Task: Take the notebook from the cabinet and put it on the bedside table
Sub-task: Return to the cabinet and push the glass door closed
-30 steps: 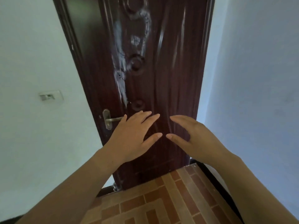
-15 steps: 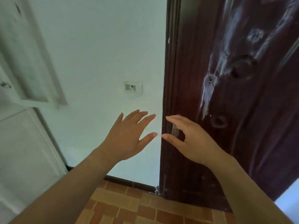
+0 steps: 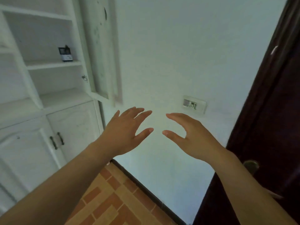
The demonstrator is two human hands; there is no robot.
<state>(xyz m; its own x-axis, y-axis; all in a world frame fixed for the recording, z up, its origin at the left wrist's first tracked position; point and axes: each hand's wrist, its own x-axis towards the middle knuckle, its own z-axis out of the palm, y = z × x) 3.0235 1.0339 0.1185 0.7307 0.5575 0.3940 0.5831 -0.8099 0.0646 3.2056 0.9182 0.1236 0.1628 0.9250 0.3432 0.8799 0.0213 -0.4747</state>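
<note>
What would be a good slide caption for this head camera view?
Both empty hands, left hand and right hand, raised toward a white cabinet with a small dark object on its shelf.

Both bare hands are raised mid-frame with fingers spread, holding nothing: the left hand point(image 3: 125, 132) at about 8 o'clock of centre, the right hand point(image 3: 191, 135) at 4 o'clock, their fingertips near but apart. A white cabinet point(image 3: 40, 95) fills the 9 to 11 o'clock side, its upper door point(image 3: 103, 51) swung open. On one shelf point(image 3: 53, 64) stands a small dark object point(image 3: 65, 54), too blurred to identify. A wall switch point(image 3: 194, 104) sits at 3 o'clock, a dark door point(image 3: 272, 111) beyond it, brick-patterned floor point(image 3: 113, 200) at 6 o'clock.
</note>
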